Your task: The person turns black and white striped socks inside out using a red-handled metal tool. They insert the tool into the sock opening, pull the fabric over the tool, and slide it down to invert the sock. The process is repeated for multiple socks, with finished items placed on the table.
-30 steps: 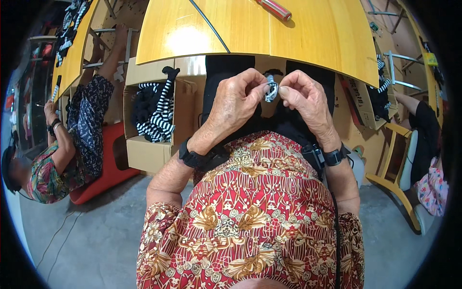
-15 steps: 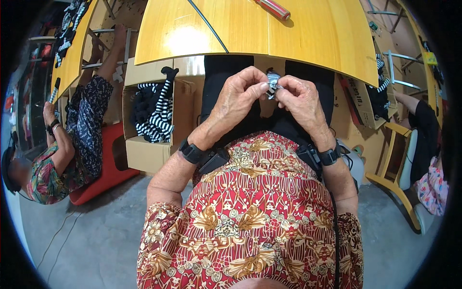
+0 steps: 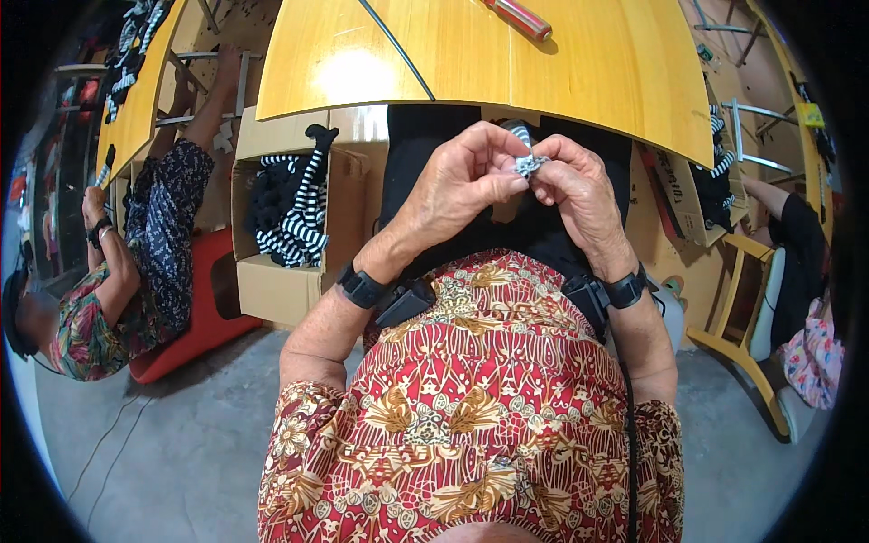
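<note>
Now one striped cloth piece is sitting at one o'clock, between the two hands, and more of its stripes are showing above the fingers than half a second ago. The right hand is pinching its bunched near edge. The left hand is touching it, the thumb resting lower than before; whether those fingers are gripping, I cannot tell. Two dark wristbands are circling the wrists, one each. On the yellow table, one thin dark rod is lying just before twelve and one red-handled tool just after. At ten, one open carton is holding striped garments, too heaped to count. Two other people are sitting, one at nine, one at three.
</note>
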A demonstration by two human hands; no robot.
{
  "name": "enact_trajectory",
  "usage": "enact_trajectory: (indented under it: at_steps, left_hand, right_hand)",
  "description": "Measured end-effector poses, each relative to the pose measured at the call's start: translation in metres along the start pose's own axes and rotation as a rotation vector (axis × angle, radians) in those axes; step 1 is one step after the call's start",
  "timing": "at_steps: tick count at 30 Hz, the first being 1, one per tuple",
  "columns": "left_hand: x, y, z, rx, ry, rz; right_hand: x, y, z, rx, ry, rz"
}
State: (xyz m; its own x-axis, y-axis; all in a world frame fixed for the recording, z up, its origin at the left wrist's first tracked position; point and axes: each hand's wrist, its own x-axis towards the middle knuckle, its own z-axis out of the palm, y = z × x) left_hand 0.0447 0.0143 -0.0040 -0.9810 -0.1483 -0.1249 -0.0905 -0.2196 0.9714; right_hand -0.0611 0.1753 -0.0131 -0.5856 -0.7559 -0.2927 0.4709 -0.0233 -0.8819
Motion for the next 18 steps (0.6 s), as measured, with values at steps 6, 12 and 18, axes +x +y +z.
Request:
enact_trajectory:
  at_steps: [6,12,18]
  left_hand:
    - [-0.002,0.004,0.001,0.589,0.129,0.107]
    - [0.001,-0.003,-0.001,0.337,0.100,-0.015]
    - [-0.002,-0.008,-0.005,-0.646,-0.053,-0.312]
  right_hand:
    - [-0.003,0.000,0.001,-0.165,-0.080,-0.130]
    - [-0.002,-0.008,-0.002,-0.090,-0.121,-0.012]
    - [0.003,-0.009,0.000,-0.433,0.005,-0.133]
